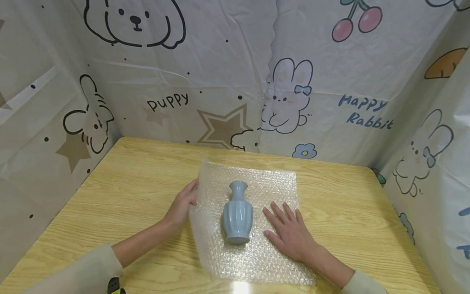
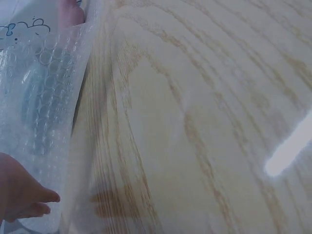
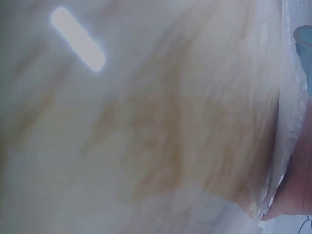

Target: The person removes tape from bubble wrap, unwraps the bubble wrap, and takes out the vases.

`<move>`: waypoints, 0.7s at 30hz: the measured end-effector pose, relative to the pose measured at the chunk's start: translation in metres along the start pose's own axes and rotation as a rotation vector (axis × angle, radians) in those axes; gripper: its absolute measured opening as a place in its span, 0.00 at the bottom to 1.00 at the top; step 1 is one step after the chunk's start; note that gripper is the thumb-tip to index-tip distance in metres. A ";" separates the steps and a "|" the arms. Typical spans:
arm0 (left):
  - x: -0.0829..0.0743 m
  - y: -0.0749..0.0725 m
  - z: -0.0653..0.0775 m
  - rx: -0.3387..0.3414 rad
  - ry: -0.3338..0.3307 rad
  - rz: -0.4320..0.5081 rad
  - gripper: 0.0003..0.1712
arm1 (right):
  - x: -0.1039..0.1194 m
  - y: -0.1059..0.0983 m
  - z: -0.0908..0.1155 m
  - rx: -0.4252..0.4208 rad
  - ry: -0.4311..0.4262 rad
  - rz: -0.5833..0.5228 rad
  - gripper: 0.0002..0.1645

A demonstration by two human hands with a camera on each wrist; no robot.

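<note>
A light blue fluted vase lies on its side on a sheet of clear bubble wrap, its neck pointing away from me. My left hand holds the sheet's left edge, which stands raised off the table beside the vase. In the left wrist view, the vase shows blurred through the raised bubble wrap. Flat on the sheet, to the right of the vase, rests my right hand with its fingers spread. The right wrist view catches only a bit of the vase at its edge.
The wood-grain table extends around the sheet on all sides. Light cloth walls with cartoon prints enclose its back and both sides. A dark wrist device shows at the left sleeve.
</note>
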State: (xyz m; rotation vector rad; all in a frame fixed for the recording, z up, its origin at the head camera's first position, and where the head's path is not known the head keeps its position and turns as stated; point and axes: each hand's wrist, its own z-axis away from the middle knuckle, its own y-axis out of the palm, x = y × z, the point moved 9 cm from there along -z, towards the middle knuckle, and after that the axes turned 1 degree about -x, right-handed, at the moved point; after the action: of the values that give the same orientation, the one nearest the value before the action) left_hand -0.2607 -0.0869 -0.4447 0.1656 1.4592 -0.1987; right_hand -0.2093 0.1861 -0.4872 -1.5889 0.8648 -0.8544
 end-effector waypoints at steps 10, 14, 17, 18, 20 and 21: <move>0.008 -0.007 0.003 0.066 -0.014 0.175 0.45 | 0.001 -0.001 0.000 0.014 -0.002 0.007 0.37; 0.013 -0.010 0.004 0.083 -0.035 0.220 0.46 | 0.001 -0.001 0.000 0.017 0.000 0.005 0.37; 0.017 -0.014 0.005 0.078 -0.055 0.224 0.48 | 0.001 -0.002 0.000 0.011 -0.001 0.009 0.37; 0.018 -0.016 0.005 0.072 -0.063 0.218 0.48 | 0.001 -0.003 0.000 0.005 -0.005 0.009 0.37; 0.021 -0.019 0.006 0.056 -0.081 0.195 0.49 | 0.002 -0.003 0.000 -0.007 -0.011 0.012 0.37; 0.021 -0.021 0.006 0.047 -0.088 0.177 0.49 | 0.002 -0.004 0.000 -0.013 -0.014 0.015 0.37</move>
State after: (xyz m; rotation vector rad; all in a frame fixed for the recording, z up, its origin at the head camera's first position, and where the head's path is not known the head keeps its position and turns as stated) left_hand -0.2576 -0.1097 -0.4650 0.3195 1.3451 -0.0947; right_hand -0.2079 0.1849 -0.4836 -1.5955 0.8735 -0.8278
